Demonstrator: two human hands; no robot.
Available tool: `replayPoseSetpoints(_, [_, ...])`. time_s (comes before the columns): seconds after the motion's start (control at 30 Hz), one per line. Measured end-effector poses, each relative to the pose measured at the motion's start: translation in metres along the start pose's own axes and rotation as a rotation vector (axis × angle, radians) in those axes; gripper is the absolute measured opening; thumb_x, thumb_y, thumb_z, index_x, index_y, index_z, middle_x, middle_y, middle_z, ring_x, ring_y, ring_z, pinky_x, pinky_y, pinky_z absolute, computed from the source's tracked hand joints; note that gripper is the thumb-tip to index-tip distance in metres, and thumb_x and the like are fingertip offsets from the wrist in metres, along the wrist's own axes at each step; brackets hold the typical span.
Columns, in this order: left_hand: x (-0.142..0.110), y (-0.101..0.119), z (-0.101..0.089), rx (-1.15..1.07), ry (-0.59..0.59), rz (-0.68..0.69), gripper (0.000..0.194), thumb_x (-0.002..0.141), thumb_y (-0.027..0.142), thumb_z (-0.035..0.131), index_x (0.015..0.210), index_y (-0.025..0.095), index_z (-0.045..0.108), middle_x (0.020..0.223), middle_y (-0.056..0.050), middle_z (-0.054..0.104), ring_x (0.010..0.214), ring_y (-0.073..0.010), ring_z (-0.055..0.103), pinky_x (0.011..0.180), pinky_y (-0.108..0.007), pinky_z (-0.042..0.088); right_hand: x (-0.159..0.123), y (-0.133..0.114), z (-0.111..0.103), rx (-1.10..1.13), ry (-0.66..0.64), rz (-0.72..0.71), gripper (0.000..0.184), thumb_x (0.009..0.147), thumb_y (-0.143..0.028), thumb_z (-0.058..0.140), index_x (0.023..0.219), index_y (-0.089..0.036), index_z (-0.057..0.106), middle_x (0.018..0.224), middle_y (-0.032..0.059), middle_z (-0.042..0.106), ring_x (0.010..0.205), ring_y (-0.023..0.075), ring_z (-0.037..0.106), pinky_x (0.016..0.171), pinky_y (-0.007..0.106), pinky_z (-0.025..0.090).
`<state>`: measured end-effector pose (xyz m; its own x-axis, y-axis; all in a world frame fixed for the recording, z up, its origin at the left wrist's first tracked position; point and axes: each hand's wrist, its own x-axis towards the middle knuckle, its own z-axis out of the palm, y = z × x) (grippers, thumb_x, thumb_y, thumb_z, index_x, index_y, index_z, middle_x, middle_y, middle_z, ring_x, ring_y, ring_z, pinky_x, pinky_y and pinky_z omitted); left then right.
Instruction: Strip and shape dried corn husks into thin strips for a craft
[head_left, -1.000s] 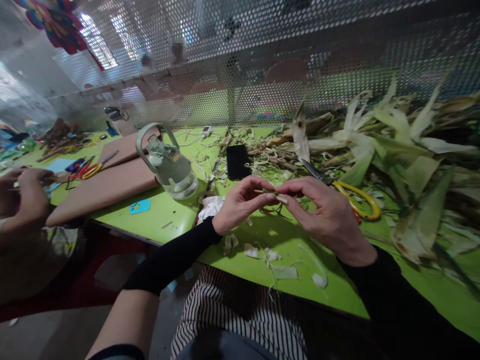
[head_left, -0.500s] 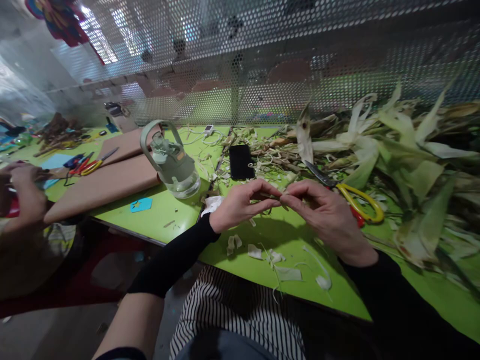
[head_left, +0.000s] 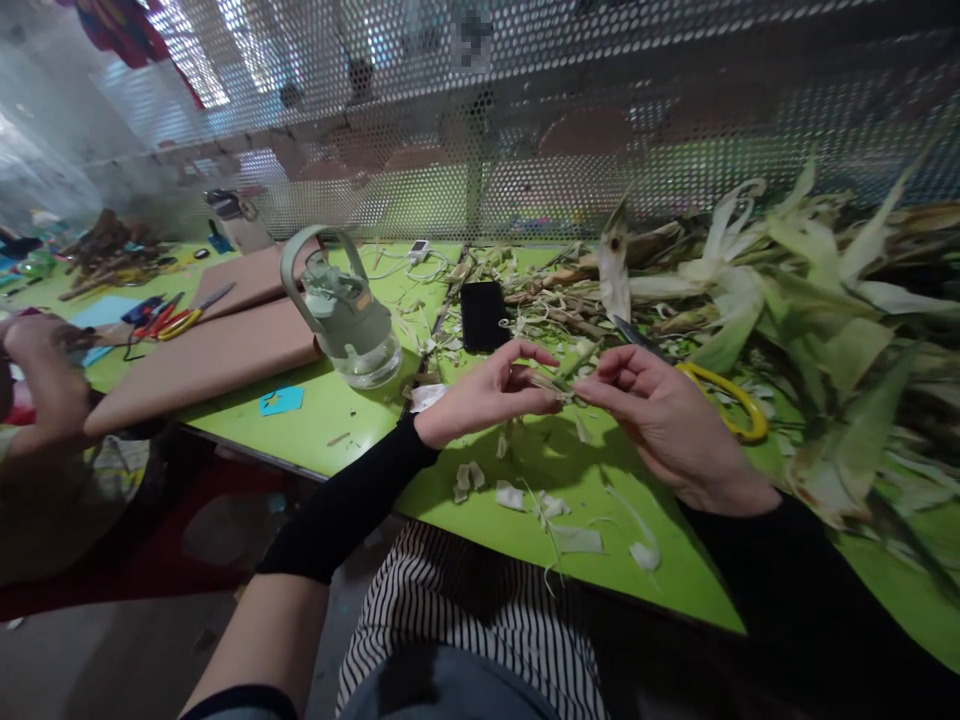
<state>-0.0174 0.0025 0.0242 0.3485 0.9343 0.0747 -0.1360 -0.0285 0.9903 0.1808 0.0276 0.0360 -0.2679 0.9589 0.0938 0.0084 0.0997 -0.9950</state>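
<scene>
My left hand (head_left: 486, 398) pinches a small piece of green corn husk (head_left: 561, 382) between thumb and fingers, over the table. At its other end, the thumb and fingertips of my right hand (head_left: 664, 425) are closed on the same husk; the fingers partly hide it. Below my hands, pale husk scraps (head_left: 577, 539) lie scattered on the green table (head_left: 637, 580). Yellow-handled scissors (head_left: 731, 400) rest behind my right hand, which covers part of them. A black phone (head_left: 484, 315) lies beyond my left hand.
A large heap of corn husks (head_left: 817, 330) spreads over the right side. To the left stand a clear water bottle (head_left: 367, 345) and brown paper-covered boards (head_left: 217, 365) with tools on top. A perforated metal screen (head_left: 555, 110) rises behind. Another person's hand (head_left: 49, 365) is at far left.
My fingertips have drawn slightly apart, and more of the green husk shows between them. My right hand has shifted a little to the right, covering more of the scissors.
</scene>
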Motion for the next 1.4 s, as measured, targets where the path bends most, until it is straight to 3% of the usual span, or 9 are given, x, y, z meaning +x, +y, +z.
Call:
replayPoseSetpoints(0.17, [0.002, 0.0, -0.002, -0.103, 0.142, -0.06, 0.029, 0.087, 0.037, 0.069, 0.105, 0.016, 0.062, 0.097, -0.005, 0.071, 0.085, -0.0115, 0.068, 0.085, -0.029, 0.051, 0.005, 0.0, -0.004, 0.146, -0.043, 0.019, 0.033, 0.066, -0.029, 0.088, 0.073, -0.026, 0.055, 0.068, -0.0057, 0.049, 0.059, 0.0109, 0.05, 0.064, 0.027, 0.051])
replayPoseSetpoints(0.33, [0.005, -0.004, 0.0, -0.156, 0.052, -0.155, 0.047, 0.074, 0.052, 0.081, 0.096, 0.014, 0.066, 0.09, -0.005, 0.072, 0.077, -0.0097, 0.066, 0.079, -0.028, 0.052, 0.002, -0.001, 0.0, 0.118, -0.023, -0.015, 0.038, 0.063, -0.029, 0.09, 0.072, -0.024, 0.054, 0.067, -0.0055, 0.054, 0.062, 0.0105, 0.052, 0.064, 0.026, 0.05])
replayPoseSetpoints(0.47, [0.004, -0.006, 0.004, -0.138, -0.014, -0.113, 0.053, 0.065, 0.048, 0.088, 0.096, 0.013, 0.065, 0.082, -0.003, 0.072, 0.073, -0.0093, 0.065, 0.077, -0.029, 0.05, -0.004, 0.005, 0.004, -0.114, 0.003, -0.168, 0.033, 0.073, -0.036, 0.084, 0.079, -0.024, 0.054, 0.075, -0.0026, 0.062, 0.069, 0.0143, 0.059, 0.066, 0.029, 0.051])
replayPoseSetpoints(0.63, [0.004, -0.008, 0.006, -0.168, 0.074, -0.068, 0.047, 0.066, 0.045, 0.087, 0.089, 0.013, 0.063, 0.082, -0.002, 0.073, 0.079, -0.0116, 0.068, 0.083, -0.033, 0.051, -0.009, 0.004, 0.003, -0.496, 0.052, -0.472, 0.012, 0.087, -0.037, 0.071, 0.088, -0.027, 0.066, 0.091, 0.0032, 0.065, 0.078, 0.0196, 0.061, 0.07, 0.036, 0.052])
replayPoseSetpoints(0.73, [0.004, -0.007, 0.004, -0.18, 0.117, -0.049, 0.047, 0.065, 0.048, 0.087, 0.088, 0.014, 0.063, 0.079, -0.001, 0.072, 0.077, -0.0114, 0.068, 0.083, -0.033, 0.052, -0.007, 0.001, 0.001, -0.617, 0.049, -0.549, 0.008, 0.087, -0.036, 0.071, 0.089, -0.028, 0.069, 0.093, 0.0052, 0.066, 0.079, 0.0222, 0.062, 0.069, 0.038, 0.051])
replayPoseSetpoints(1.0, [0.005, -0.008, 0.0, -0.119, 0.066, -0.039, 0.049, 0.067, 0.048, 0.086, 0.09, 0.013, 0.062, 0.081, -0.002, 0.072, 0.077, -0.0116, 0.068, 0.081, -0.032, 0.052, -0.006, 0.006, 0.0, -0.456, -0.043, -0.259, 0.014, 0.083, -0.038, 0.072, 0.086, -0.024, 0.069, 0.077, 0.0015, 0.07, 0.068, 0.0187, 0.063, 0.064, 0.034, 0.051])
replayPoseSetpoints(1.17, [0.005, -0.01, -0.003, 0.105, 0.062, -0.051, 0.041, 0.076, 0.046, 0.08, 0.096, 0.013, 0.065, 0.085, -0.004, 0.072, 0.08, -0.0126, 0.067, 0.084, -0.033, 0.052, -0.002, -0.002, -0.006, -0.184, 0.05, -0.148, 0.018, 0.074, -0.035, 0.08, 0.08, -0.024, 0.067, 0.073, -0.0017, 0.065, 0.062, 0.0136, 0.057, 0.057, 0.028, 0.049])
replayPoseSetpoints(1.27, [0.006, -0.011, -0.002, 0.33, 0.113, 0.079, 0.037, 0.071, 0.038, 0.085, 0.095, 0.015, 0.07, 0.1, -0.007, 0.073, 0.096, -0.0169, 0.066, 0.093, -0.035, 0.049, 0.001, -0.006, -0.007, 0.042, -0.039, 0.001, 0.024, 0.068, -0.036, 0.084, 0.076, -0.023, 0.066, 0.067, -0.0039, 0.059, 0.057, 0.0114, 0.053, 0.053, 0.026, 0.048])
replayPoseSetpoints(1.4, [0.008, -0.013, 0.003, 0.145, 0.102, 0.259, 0.037, 0.08, 0.043, 0.077, 0.106, 0.018, 0.071, 0.11, -0.008, 0.072, 0.103, -0.0174, 0.065, 0.095, -0.034, 0.048, 0.001, -0.005, -0.002, 0.133, -0.234, 0.167, 0.021, 0.072, -0.037, 0.083, 0.077, -0.023, 0.068, 0.066, -0.0029, 0.059, 0.056, 0.012, 0.053, 0.052, 0.027, 0.05])
